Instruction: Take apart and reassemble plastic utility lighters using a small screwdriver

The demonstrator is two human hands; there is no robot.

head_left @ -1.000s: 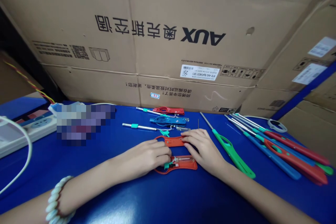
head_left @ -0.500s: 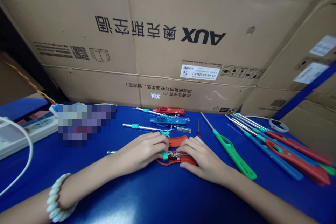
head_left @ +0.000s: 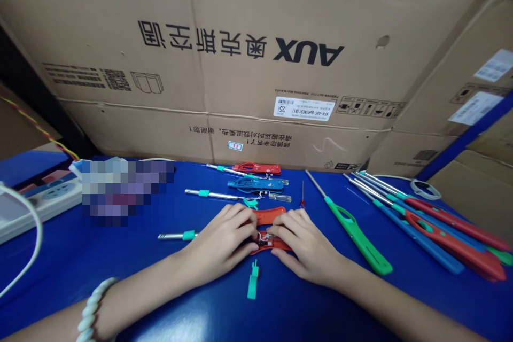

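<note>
An opened orange lighter casing (head_left: 262, 246) lies on the blue table, with a black igniter part, white wires and a clear piece inside it. My left hand (head_left: 228, 235) is closed on the casing's left end, fingertips at the igniter part. On the right end, my right hand (head_left: 306, 240) grips the same casing, fingers over the clear piece. Just behind lies the other orange casing half (head_left: 270, 216). A green trigger (head_left: 252, 280) rests on the table in front of my hands. The metal lighter tube (head_left: 172, 236) sticks out to the left, partly hidden by my left hand.
Opened red (head_left: 256, 169) and blue (head_left: 256, 186) lighters lie behind, with another metal tube (head_left: 212, 194). A small screwdriver (head_left: 302, 200) is beyond my right hand. To the right are a green lighter (head_left: 358, 235) and several others. A power strip (head_left: 60, 192) sits left; a cardboard sheet (head_left: 224, 80) stands behind.
The green trigger left my left fingers and now lies on the table in front. My left hand has moved slightly right onto the casing; my right hand stays on its end.
</note>
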